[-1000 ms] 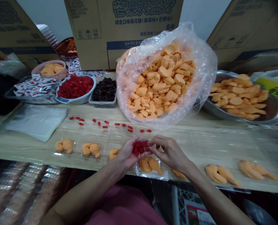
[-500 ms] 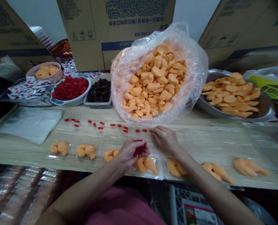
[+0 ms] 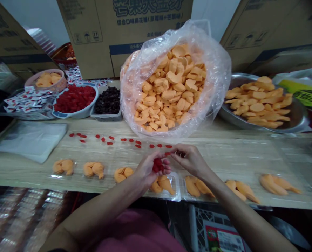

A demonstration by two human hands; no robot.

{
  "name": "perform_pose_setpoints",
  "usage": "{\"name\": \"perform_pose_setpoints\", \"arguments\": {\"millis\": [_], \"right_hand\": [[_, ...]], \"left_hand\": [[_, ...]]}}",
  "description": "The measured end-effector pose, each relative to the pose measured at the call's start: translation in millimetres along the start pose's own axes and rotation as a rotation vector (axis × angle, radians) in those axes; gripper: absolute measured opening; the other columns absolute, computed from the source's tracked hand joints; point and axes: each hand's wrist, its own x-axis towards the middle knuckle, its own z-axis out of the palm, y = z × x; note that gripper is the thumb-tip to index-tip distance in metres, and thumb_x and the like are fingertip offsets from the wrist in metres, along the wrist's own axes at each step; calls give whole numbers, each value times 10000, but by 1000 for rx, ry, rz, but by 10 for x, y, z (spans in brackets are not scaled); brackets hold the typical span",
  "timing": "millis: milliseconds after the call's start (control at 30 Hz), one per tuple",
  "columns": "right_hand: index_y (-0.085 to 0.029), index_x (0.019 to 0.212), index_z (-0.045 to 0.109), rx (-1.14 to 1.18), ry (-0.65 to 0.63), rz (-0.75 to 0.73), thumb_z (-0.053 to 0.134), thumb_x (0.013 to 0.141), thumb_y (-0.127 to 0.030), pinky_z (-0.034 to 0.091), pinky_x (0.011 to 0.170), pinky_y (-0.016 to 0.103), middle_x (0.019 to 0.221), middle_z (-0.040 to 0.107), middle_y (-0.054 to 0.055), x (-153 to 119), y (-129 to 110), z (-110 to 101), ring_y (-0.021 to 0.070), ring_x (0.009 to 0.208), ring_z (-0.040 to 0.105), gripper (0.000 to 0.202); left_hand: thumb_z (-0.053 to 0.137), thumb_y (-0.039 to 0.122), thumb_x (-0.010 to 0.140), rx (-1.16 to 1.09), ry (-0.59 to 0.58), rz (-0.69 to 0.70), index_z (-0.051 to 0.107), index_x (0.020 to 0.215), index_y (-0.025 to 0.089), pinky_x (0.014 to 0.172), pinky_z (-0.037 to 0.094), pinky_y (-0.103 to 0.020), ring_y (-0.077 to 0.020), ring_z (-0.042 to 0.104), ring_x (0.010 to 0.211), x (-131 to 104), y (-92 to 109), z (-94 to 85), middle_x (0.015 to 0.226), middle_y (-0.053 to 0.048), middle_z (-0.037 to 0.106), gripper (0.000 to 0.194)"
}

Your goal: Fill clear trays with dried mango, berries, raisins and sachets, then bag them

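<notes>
My left hand [image 3: 152, 168] is cupped around a small heap of red pieces [image 3: 158, 165] in its palm. Between the thumb and fingertips of my right hand [image 3: 189, 158], close beside it, is one small red piece [image 3: 168, 153]. Just beyond both hands runs a row of red pieces [image 3: 131, 140], set in small groups in clear plastic trays [image 3: 177, 185]. Along the near side of these trays sit clusters of orange drumstick-shaped pieces [image 3: 167, 184], partly hidden by my forearms. The kind of food cannot be made out.
A large plastic bag [image 3: 219, 70] of orange pieces stands at the back. Left of it are a tub of dark pieces [image 3: 108, 100], a bowl of red pieces [image 3: 74, 98] and white sachets [image 3: 27, 99]. A metal bowl [image 3: 299, 119] stands right; clear sheets [image 3: 32, 140] lie left.
My right hand has left a red piece at the right end of the row and drawn back towards my left hand. It now pinches another red piece. The camera view has shifted slightly.
</notes>
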Motion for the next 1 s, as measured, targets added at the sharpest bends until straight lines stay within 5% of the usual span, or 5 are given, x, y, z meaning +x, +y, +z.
{"name": "perform_pose_setpoints", "arguments": {"millis": [200,400,500,767,1000], "right_hand": [[-156,753,677,-270,27,-92,493,804,-86,421,607,254,828,660,73,47,159,73,155,676,590,204],[-214,1052,663,154,-65,-96,560,864,-178,487,714,254,983,679,47,-156,-185,-97,157,821,628,217],[-223,1029,664,193,-126,-96,531,880,-145,483,816,280,1070,669,46,-302,-269,-158,172,953,619,215],[-189,863,664,204,-74,20,553,837,-149,470,688,267,848,670,34,-496,-176,-233,161,781,611,121],[-172,803,659,174,94,80,568,796,-156,459,599,249,718,663,15,-328,199,-291,149,648,604,92]], "left_hand": [[265,344,957,-70,-17,-31,648,754,40,735,523,-369,-224,665,686,-48,100,9,713,-161,676,529],[267,360,964,-72,-104,-39,660,778,63,735,514,-384,-211,653,689,24,1,101,746,-135,686,527],[289,337,962,-34,-129,-77,659,782,100,641,509,-345,-181,623,609,68,-127,162,722,-85,676,475],[389,269,920,52,-184,-128,626,748,108,563,488,-280,-152,596,573,136,-329,294,689,-71,643,335],[473,140,854,183,-139,38,608,723,90,464,424,-220,-140,583,475,184,-275,264,588,-70,622,195]]}}
